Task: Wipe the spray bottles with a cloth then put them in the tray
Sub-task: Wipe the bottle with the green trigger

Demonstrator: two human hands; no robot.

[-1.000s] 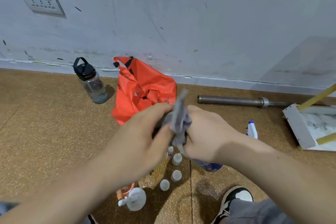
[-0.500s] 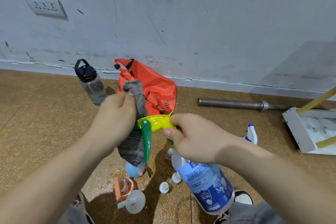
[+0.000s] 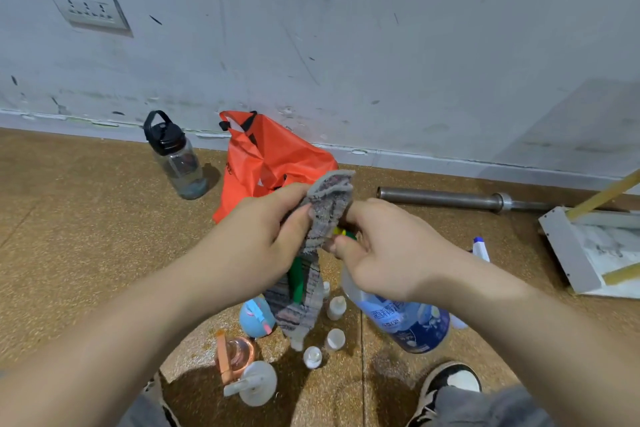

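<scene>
Grey striped cloth (image 3: 329, 204) pinched at its top between thumb and curled fingers of left hand (image 3: 256, 239), draped over the trigger head of spray bottle (image 3: 405, 321), loose end hanging down past the green lever. Right hand (image 3: 388, 253) just beside the left, fingers curled round the bottle's neck, thumb tip against the cloth. Bit of yellow and green trigger showing between the two hands. Spray bottle held in the air above the floor (image 3: 86, 236), tilted, base toward the wearer, blue label with white print facing up. Not in the tray (image 3: 564, 250): white tray well apart on the floor at far right, near the wall (image 3: 346, 45), with yellow sticks across it.

On the floor below the hands: round blue bottle (image 3: 254, 319), pink bottle (image 3: 239, 352) with an orange part, white pump bottle (image 3: 258, 383), three small white bottles (image 3: 335, 339). White sprayer (image 3: 481, 250) with blue tip, partly hidden behind the right forearm. Orange bag (image 3: 273, 156) behind the hands, against the wall. Clear water bottle (image 3: 176, 159) with black cap, upright to the bag's left. Steel bar (image 3: 443, 199) lying along the foot of the wall, between bag and tray. Socket (image 3: 91, 10) high on the wall at left. Black-and-white shoe (image 3: 446, 385) at bottom right.
</scene>
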